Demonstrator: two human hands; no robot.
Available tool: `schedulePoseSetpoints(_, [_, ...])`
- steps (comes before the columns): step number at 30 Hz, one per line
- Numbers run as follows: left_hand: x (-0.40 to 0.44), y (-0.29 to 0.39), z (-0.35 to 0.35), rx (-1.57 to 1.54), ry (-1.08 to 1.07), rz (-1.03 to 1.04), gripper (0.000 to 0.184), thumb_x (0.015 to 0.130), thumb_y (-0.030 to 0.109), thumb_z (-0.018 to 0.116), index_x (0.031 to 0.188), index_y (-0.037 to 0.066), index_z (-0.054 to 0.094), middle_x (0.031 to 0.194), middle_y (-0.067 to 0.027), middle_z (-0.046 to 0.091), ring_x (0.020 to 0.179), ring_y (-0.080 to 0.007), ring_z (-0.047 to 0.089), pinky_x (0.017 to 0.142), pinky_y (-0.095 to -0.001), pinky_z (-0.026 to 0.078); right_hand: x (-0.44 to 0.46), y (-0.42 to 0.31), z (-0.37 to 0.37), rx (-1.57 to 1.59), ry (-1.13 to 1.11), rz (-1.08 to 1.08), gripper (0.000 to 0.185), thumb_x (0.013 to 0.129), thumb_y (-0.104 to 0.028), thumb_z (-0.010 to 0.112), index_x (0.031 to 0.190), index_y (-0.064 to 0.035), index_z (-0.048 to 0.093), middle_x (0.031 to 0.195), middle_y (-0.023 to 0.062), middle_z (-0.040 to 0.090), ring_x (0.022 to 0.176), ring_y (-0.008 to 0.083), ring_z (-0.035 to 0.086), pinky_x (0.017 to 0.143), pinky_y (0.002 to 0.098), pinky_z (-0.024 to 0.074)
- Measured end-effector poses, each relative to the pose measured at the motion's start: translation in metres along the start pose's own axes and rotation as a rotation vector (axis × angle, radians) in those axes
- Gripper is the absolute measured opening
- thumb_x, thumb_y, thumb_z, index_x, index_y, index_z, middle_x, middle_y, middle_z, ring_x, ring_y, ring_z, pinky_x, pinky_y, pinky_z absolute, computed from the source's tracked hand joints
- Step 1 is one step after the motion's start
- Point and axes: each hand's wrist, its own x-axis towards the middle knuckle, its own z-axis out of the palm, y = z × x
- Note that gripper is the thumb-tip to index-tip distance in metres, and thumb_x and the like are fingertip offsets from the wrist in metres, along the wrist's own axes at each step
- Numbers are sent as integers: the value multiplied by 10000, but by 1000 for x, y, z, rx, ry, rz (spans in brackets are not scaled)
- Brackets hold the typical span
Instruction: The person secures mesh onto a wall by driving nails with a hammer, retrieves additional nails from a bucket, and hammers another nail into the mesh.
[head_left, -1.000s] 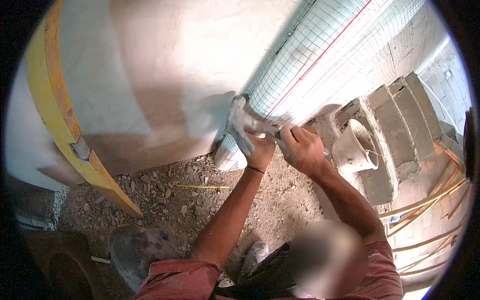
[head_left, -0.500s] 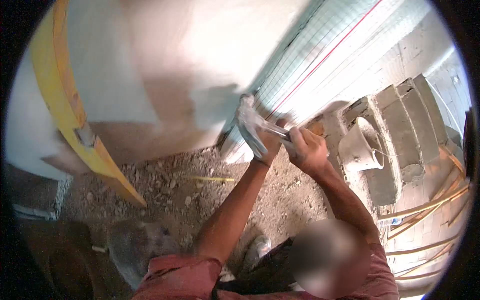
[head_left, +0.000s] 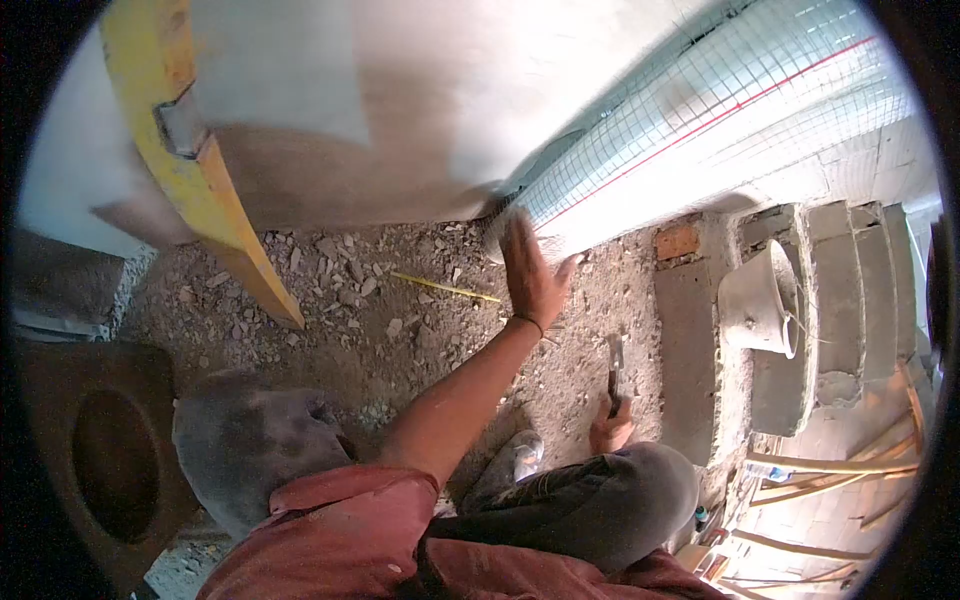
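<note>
My left hand, with a dark band at the wrist, is raised with its fingers apart at the lower end of the mesh-covered column. A red line runs along that column. Nothing shows in this hand. Lower down, beside my knee, my right hand is closed around the handle of a hammer, which is held over the dirt floor.
A yellow wooden beam leans at the left. A yellow strip lies on the rubble floor. At the right, a whitish bucket rests on concrete steps, with wooden strips beyond. A dark tub is at lower left.
My right hand has moved down with the hammer, away from the column. My left hand has opened and stays by the column's end. The view has shifted, showing more of my knees.
</note>
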Motion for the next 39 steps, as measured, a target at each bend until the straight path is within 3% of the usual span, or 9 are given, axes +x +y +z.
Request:
schedulePoseSetpoints(9, [-3, -1, 24, -15, 41, -97, 1215, 781, 290, 916, 1643, -55, 133, 1687, -334, 189, 1571, -476, 213, 1292, -512, 218, -52, 25, 43, -133, -17, 215, 453, 980, -291, 701, 1234, 79, 640, 798, 321, 675, 735, 511, 689, 600, 513, 522])
schedulePoseSetpoints(12, [3, -6, 33, -32, 106, -130, 1188, 776, 227, 918, 1639, -57, 153, 1682, -330, 216, 1557, -481, 254, 1283, -497, 247, -55, 27, 49, -220, -27, 167, 385, 976, -314, 692, 1177, 12, 650, 766, 300, 683, 709, 510, 684, 594, 547, 514])
schedulePoseSetpoints(18, [22, -35, 16, -60, 61, -92, 996, 698, 142, 939, 1533, -15, 420, 1433, -266, 596, 1305, -441, 596, 1062, -470, 501, -57, 30, 33, -243, -219, 135, 295, 988, -352, 677, 1077, -72, 647, 768, 230, 702, 675, 496, 678, 573, 570, 513])
schedulePoseSetpoints(25, [29, -28, 4, -6, -41, -147, 990, 690, 195, 950, 1522, -4, 450, 1418, -266, 608, 1264, -416, 629, 1017, -470, 524, -59, 43, 32, -328, -338, 48, 334, 900, -306, 746, 1066, -24, 682, 965, 254, 690, 929, 491, 660, 777, 585, 507])
schedulePoseSetpoints(27, [32, -32, 7, 112, 159, 77, 929, 707, 226, 947, 1486, -14, 500, 1303, -263, 682, 1140, -391, 693, 943, -458, 551, -52, 46, 35, -342, -397, 90, 353, 914, -332, 713, 1102, -33, 711, 1013, 258, 705, 959, 481, 670, 830, 581, 518])
schedulePoseSetpoints(28, [31, -34, 9, 58, 19, -92, 999, 692, 213, 956, 1520, -27, 452, 1356, -289, 638, 1203, -425, 648, 1016, -467, 518, -47, 42, 34, -349, -449, 170, 363, 923, -341, 694, 1118, -36, 723, 1039, 260, 711, 978, 476, 674, 852, 578, 522])
schedulePoseSetpoints(31, [28, -35, 9, -110, -175, -367, 1062, 683, 191, 967, 1546, -64, 403, 1416, -321, 588, 1240, -449, 628, 1050, -487, 503, -18, 29, 34, -238, -393, 128, 181, 932, -230, 645, 953, -51, 665, 976, 221, 695, 913, 457, 669, 774, 574, 533])
schedulePoseSetpoints(34, [25, -43, 12, -21, 36, -42, 863, 693, 255, 965, 1383, -92, 580, 1140, -297, 718, 1007, -411, 723, 887, -474, 558, 18, 22, 61, 51, -162, -94, 82, 894, -125, 629, 919, -55, 661, 899, 210, 665, 867, 437, 661, 736, 543, 537])
schedulePoseSetpoints(39, [31, -35, -1, 120, -59, -58, 734, 736, 265, 953, 1293, -96, 641, 1102, -259, 759, 1013, -346, 737, 902, -419, 555, 83, 8, 126, 290, -113, -236, 112, 871, -64, 698, 968, -60, 754, 911, 180, 711, 843, 389, 699, 757, 480, 563])
